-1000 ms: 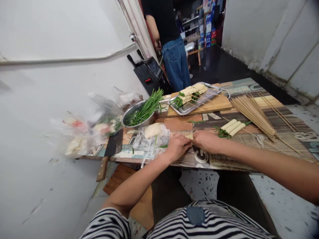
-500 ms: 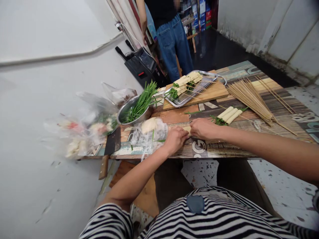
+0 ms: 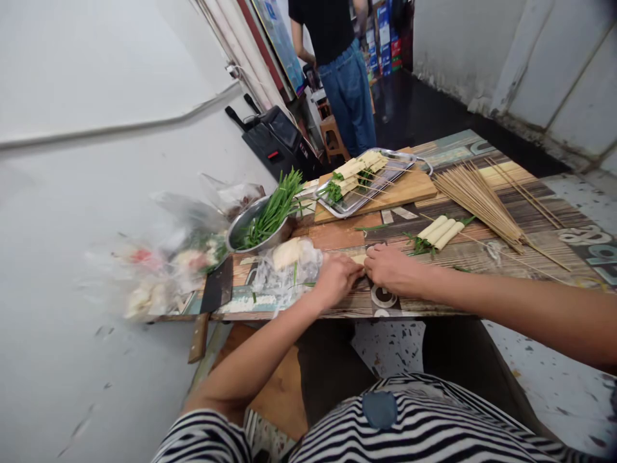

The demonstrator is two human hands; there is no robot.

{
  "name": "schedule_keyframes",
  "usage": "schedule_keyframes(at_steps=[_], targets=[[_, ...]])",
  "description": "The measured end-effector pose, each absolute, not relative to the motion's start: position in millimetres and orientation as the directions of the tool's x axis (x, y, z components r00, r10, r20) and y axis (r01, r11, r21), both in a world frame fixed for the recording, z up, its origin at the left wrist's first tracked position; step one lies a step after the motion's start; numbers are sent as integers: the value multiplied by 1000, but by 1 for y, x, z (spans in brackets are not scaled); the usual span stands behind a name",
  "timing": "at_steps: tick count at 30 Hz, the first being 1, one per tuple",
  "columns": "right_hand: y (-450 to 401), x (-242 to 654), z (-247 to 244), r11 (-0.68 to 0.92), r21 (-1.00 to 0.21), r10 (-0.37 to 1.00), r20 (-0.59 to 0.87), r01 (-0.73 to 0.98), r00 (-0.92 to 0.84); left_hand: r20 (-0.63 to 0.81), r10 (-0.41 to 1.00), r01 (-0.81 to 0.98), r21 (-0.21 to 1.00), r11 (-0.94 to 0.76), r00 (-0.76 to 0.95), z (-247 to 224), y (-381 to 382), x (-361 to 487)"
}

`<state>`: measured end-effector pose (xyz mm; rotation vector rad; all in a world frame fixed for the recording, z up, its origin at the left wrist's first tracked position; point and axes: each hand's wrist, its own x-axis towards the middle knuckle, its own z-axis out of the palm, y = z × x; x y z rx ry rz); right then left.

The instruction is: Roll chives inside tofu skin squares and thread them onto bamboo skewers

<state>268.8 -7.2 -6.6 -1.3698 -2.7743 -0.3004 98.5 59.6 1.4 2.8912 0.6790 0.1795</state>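
Note:
Side by side near the table's front edge, my left hand point(image 3: 336, 278) and my right hand point(image 3: 389, 266) pinch a pale tofu skin roll point(image 3: 358, 258) from its two ends. My fingers cover most of it, so its filling cannot be made out. Left of my left hand, pale tofu skin sheets point(image 3: 288, 253) lie on a crumpled clear plastic bag point(image 3: 270, 276). Beyond my right forearm rest several finished tofu skin rolls point(image 3: 439, 231) with green leaves poking out. A thin skewer lies close to them.
A metal bowl point(image 3: 264, 246) holds long green chives point(image 3: 277, 209). Skewered rolls lie on a metal tray point(image 3: 354, 209) over a wooden board point(image 3: 409, 188). Bamboo skewers point(image 3: 482, 202) fan out at right. A cleaver point(image 3: 216, 287) overhangs the front edge beside filled plastic bags point(image 3: 159, 270). A person point(image 3: 349, 90) stands beyond.
My hands stay on the roll, with the right fingers slightly nearer the left. The view has shifted a little. The person behind the table has turned and moved farther off.

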Motion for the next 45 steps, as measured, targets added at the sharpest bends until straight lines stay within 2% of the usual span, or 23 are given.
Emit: schedule_keyframes(at_steps=[4,8,13,18,22,25,30,34,37,40,42,45], targets=[[4,271,-3,574,76,814,59,815,-578,179,496,502,10,-865,850,-8,44,96],[6,275,4,565,15,825,26,825,-565,219,497,519,-56,-853,840,-11,39,99],[2,275,9,525,-28,851,42,851,-523,119,484,487,4,-873,867,0,49,107],[-4,274,-2,454,9,888,68,891,-454,39,426,420,108,-901,904,9,61,112],[-12,276,-8,485,61,864,119,872,-489,9,426,423,96,-901,905,9,65,115],[-15,276,-5,472,46,874,103,880,-475,-4,407,405,107,-908,914,7,68,114],[-5,279,8,412,-35,910,71,910,-409,98,453,435,164,-885,886,1,65,105],[9,282,17,427,-83,903,-9,901,-429,200,533,524,102,-846,822,-5,55,97],[16,284,23,440,-122,892,-49,890,-449,251,516,520,58,-852,819,-7,50,95],[17,287,23,440,-129,891,-63,889,-451,233,487,490,47,-871,842,-8,53,97],[12,287,18,444,-90,895,-5,892,-446,204,482,479,67,-875,852,-7,59,100],[1,287,5,501,42,849,173,864,-500,165,475,463,105,-880,865,-4,68,103]])
